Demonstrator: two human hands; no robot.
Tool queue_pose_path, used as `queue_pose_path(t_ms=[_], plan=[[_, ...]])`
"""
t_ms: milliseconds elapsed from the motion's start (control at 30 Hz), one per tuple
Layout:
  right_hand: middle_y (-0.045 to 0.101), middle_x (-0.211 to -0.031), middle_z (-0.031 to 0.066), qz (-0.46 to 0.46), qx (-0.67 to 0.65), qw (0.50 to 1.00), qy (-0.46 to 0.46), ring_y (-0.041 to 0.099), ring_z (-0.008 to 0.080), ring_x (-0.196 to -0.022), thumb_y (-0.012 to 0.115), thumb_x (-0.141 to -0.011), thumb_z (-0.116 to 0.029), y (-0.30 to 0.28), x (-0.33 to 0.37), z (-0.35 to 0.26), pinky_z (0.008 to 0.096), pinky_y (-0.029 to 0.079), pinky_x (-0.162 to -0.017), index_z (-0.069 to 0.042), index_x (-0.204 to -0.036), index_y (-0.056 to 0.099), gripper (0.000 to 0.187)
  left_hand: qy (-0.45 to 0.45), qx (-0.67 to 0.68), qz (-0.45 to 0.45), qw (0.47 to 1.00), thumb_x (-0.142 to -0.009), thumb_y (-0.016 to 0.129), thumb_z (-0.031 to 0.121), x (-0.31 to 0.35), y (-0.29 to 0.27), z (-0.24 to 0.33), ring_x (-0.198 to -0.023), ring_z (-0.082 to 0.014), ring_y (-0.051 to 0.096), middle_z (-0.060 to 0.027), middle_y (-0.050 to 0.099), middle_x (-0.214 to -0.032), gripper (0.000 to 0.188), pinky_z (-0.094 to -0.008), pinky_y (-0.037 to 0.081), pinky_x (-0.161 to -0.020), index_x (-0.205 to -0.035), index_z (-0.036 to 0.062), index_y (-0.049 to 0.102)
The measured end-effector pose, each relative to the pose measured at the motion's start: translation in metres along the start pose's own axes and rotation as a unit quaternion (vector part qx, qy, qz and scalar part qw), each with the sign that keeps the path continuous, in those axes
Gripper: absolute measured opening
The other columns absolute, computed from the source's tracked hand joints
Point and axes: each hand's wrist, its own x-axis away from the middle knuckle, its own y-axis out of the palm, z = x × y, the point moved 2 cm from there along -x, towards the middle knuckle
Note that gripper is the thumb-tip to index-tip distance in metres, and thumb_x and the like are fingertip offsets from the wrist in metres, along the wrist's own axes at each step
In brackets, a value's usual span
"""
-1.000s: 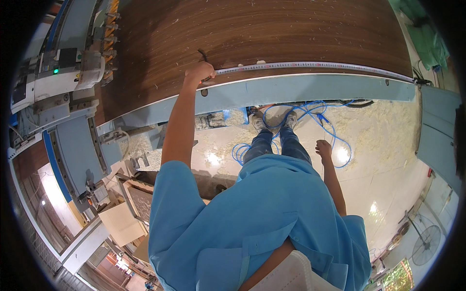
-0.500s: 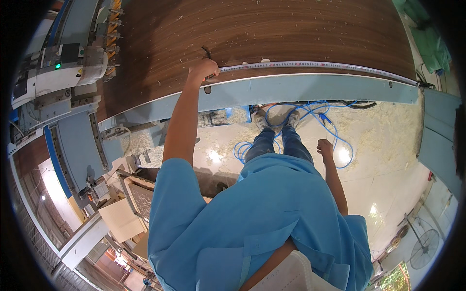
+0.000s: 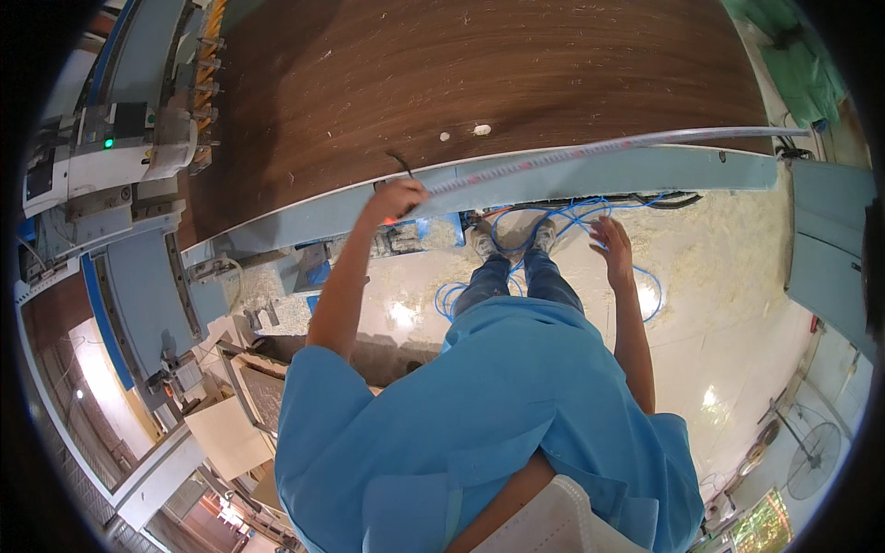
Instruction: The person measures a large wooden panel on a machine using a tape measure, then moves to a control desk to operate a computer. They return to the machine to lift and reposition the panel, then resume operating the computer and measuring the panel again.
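Observation:
My left hand [image 3: 396, 200] is closed around the case of a tape measure, just in front of the near edge of a brown wood-grain board [image 3: 369, 101]. A dark strap sticks up from the fist, and a bit of orange shows below it; the fingers cover most of the case. From the hand the pale metal tape [image 3: 553, 157] runs out to the right, slanting up across the board's edge to the far right corner. My right hand [image 3: 613, 247] hangs over the floor by my legs, holding nothing, its fingers slightly bent and apart.
A blue-grey machine frame [image 3: 645, 172] runs along the board's near side. At left stands a machine head [image 3: 120, 147] with a green light. Blue hose [image 3: 590, 212] lies coiled around my feet on the dusty floor. A standing fan [image 3: 816, 461] is at lower right.
My left hand has come off the board toward me, lifting the tape, which lay flat along the edge. My right hand has risen slightly and its fingers have spread.

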Motion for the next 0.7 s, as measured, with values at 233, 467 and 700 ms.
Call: queue_pose_path(t_ms=[233,467,700], plan=[[0.066,-0.123,0.0112,-0.225,0.040,0.967,-0.111,0.063,0.0184,-0.109,0.054,-0.104,-0.043,0.137,0.016,-0.039,0.0353,0.051,-0.092,-0.004,-0.137,0.056,0.051,-0.121,0.342,-0.013,0.932,-0.103,0.057,0.047,0.026,0.175,0.057,-0.076,-0.0102,0.056,-0.0051,0.062,-0.100,0.045,-0.0273,0.046,-0.062,-0.128,0.0105,0.052],[0.064,-0.077,0.0027,-0.112,-0.027,0.992,-0.049,0.059,0.0113,-0.066,0.054,-0.105,-0.035,0.136,0.033,-0.048,0.0297,0.049,-0.063,-0.005,-0.088,0.064,0.036,0.016,0.438,0.103,0.893,-0.106,0.049,0.051,0.014,0.227,0.115,-0.097,-0.0167,0.062,-0.0100,0.058,-0.114,0.055,-0.0304,0.053,-0.081,-0.138,0.0084,0.035],[0.061,-0.068,0.0022,-0.285,0.322,0.890,0.152,0.057,0.0085,-0.062,0.054,-0.103,-0.032,0.058,0.049,-0.082,0.0262,0.046,-0.059,-0.004,-0.085,0.066,0.036,0.078,0.651,0.320,0.684,-0.103,0.059,0.033,-0.020,0.111,0.075,-0.111,-0.0237,0.063,-0.0099,0.065,-0.112,0.029,-0.0403,0.052,-0.093,-0.120,0.0103,0.054]])
